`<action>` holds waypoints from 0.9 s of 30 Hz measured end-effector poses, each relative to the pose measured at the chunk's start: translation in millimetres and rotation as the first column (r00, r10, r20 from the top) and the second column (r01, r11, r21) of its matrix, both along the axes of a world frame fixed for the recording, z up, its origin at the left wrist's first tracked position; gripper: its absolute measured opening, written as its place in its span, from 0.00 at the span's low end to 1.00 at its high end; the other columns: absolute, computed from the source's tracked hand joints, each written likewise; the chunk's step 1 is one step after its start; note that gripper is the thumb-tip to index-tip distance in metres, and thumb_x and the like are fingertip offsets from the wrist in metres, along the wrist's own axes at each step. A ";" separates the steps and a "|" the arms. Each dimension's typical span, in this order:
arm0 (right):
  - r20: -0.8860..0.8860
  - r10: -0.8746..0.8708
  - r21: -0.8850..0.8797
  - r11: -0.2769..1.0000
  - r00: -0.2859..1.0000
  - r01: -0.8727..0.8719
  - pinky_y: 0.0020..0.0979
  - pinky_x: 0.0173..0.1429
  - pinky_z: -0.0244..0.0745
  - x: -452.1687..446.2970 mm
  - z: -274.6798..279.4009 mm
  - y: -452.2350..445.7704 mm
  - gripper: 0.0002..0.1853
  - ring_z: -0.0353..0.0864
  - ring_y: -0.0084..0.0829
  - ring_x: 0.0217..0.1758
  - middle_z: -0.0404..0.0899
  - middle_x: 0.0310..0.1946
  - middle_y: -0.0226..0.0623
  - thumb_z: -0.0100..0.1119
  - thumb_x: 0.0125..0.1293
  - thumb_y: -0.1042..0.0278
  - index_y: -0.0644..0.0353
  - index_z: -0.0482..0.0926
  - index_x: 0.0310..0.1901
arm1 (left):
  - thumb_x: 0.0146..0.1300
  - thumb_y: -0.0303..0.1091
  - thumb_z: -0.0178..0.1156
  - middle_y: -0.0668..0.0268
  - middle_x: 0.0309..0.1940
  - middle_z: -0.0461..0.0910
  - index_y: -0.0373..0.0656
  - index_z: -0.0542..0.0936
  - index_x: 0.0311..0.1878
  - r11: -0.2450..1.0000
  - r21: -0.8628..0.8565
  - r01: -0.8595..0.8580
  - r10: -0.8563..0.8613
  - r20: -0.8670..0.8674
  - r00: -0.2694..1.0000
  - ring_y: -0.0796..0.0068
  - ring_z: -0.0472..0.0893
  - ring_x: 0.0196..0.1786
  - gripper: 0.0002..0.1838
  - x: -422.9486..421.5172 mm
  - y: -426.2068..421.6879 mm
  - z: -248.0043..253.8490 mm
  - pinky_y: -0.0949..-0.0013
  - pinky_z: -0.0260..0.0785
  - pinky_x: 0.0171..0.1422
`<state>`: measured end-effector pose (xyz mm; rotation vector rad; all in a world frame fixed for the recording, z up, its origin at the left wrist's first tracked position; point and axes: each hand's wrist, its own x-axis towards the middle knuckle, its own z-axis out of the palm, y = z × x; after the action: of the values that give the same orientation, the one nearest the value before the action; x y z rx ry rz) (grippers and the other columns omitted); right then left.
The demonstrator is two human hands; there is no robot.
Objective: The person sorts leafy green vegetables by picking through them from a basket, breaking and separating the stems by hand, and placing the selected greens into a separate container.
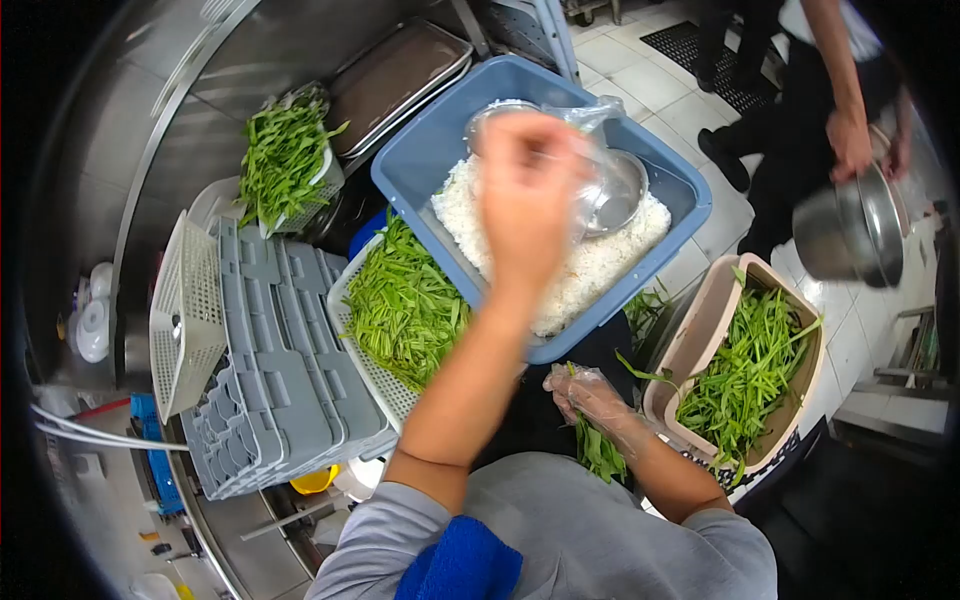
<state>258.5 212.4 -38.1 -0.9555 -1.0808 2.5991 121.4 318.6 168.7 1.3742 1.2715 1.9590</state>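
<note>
My left hand [530, 185], smeared by motion, is over a blue tub [408, 180] of white rice [570, 300]. Clear plastic film [598, 113] shows beside its fingers; I cannot tell whether they hold it. A metal bowl [618, 195] sits on the rice, just right of that hand, and a second round rim [478, 125] shows behind it. Lower right, my right hand [580, 392] wears a clear plastic glove. Its fingers are closed around leafy green stems [600, 450], whose leaves hang below, near my lap.
Cut greens fill a white basket [345, 290] at left and a beige tub [815, 370] at right. Another basket of greens [285, 155] stands behind stacked grey racks [290, 350]. Upper right, another person's hand [850, 145] holds a metal pot [845, 235].
</note>
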 end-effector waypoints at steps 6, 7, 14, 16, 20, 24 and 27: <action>-0.110 -0.064 -0.161 0.986 0.992 0.046 0.30 0.55 0.68 3.5 -7.8 -20.1 0.14 0.73 0.23 0.48 0.75 0.44 0.31 0.52 0.69 0.56 0.56 0.74 0.48 | 0.54 0.28 0.54 0.54 0.35 0.74 0.37 0.76 0.48 0.894 0.081 0.441 -0.160 -0.861 0.483 0.57 0.77 0.44 0.16 154.6 -59.2 -111.2 0.62 0.71 0.48; 0.193 0.052 -0.059 0.997 0.980 -0.041 0.27 0.49 0.71 -5.3 8.6 -12.0 0.12 0.75 0.21 0.43 0.76 0.40 0.29 0.54 0.68 0.57 0.56 0.76 0.45 | 0.54 0.28 0.54 0.54 0.34 0.73 0.37 0.76 0.47 0.885 0.153 0.440 -0.122 -0.836 0.536 0.57 0.79 0.40 0.16 163.0 -62.7 -118.8 0.62 0.73 0.44; 0.113 -0.135 0.087 0.988 0.984 0.126 0.24 0.26 0.63 -4.7 -30.8 -26.5 0.13 0.68 0.19 0.24 0.71 0.25 0.26 0.57 0.66 0.53 0.54 0.75 0.36 | 0.55 0.27 0.54 0.60 0.29 0.73 0.42 0.76 0.46 0.877 -0.189 0.442 -0.435 -0.702 0.564 0.59 0.80 0.29 0.14 122.1 -66.7 -98.6 0.60 0.75 0.32; -0.032 -0.155 0.110 0.981 0.987 0.158 0.25 0.26 0.63 2.0 -31.4 -25.1 0.14 0.68 0.20 0.24 0.70 0.25 0.27 0.58 0.65 0.52 0.55 0.75 0.36 | 0.57 0.28 0.56 0.60 0.31 0.75 0.43 0.76 0.51 0.947 -0.158 0.279 -0.307 -0.699 0.646 0.63 0.80 0.28 0.16 85.6 -77.6 -96.5 0.63 0.75 0.31; -0.151 -0.086 0.044 0.995 0.985 0.093 0.25 0.24 0.62 4.5 -14.8 -20.6 0.16 0.66 0.21 0.21 0.68 0.22 0.28 0.58 0.64 0.50 0.56 0.76 0.35 | 0.63 0.31 0.57 0.58 0.40 0.80 0.40 0.77 0.49 0.888 -0.458 -0.046 -0.202 -0.477 0.855 0.64 0.83 0.38 0.12 -0.1 -135.8 -89.8 0.66 0.75 0.42; -0.014 -0.031 -0.022 0.999 0.999 0.030 0.25 0.21 0.59 -9.6 8.7 -12.4 0.12 0.63 0.20 0.19 0.65 0.18 0.26 0.58 0.63 0.57 0.57 0.76 0.33 | 0.59 0.21 0.55 0.52 0.48 0.77 0.39 0.74 0.51 0.771 -0.497 -0.398 -0.051 -0.671 0.740 0.55 0.78 0.47 0.16 -75.5 -190.0 -132.2 0.60 0.71 0.48; 0.000 0.036 -0.019 0.999 0.999 -0.036 0.24 0.21 0.59 -18.3 8.4 -13.5 0.11 0.63 0.20 0.19 0.65 0.18 0.26 0.59 0.62 0.57 0.56 0.75 0.32 | 0.55 0.19 0.55 0.51 0.57 0.71 0.39 0.74 0.51 0.623 -0.531 -0.575 -0.313 -0.842 0.439 0.49 0.71 0.56 0.19 -101.3 -230.3 -160.7 0.56 0.69 0.55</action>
<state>240.3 198.9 -29.8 -0.9495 -1.0851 2.6433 20.0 88.2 8.0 1.8113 2.3910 0.2534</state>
